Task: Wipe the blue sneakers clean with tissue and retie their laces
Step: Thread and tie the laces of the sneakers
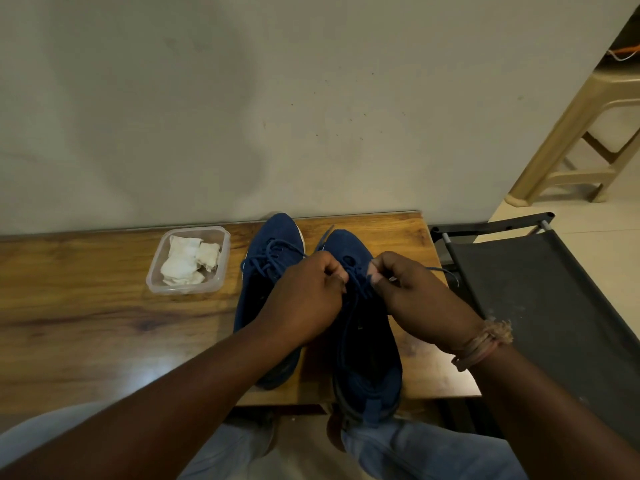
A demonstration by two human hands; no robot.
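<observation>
Both my forearms are bare, no sleeves in sight down to my left hand (pixel 304 299) and right hand (pixel 415 292). Round my right wrist there's a bundle of thread bands (pixel 483 342), tan and pinkish, wound several times with a frayed knot sticking up. Down below, my legs are in light blue jeans (pixel 415 452).
</observation>
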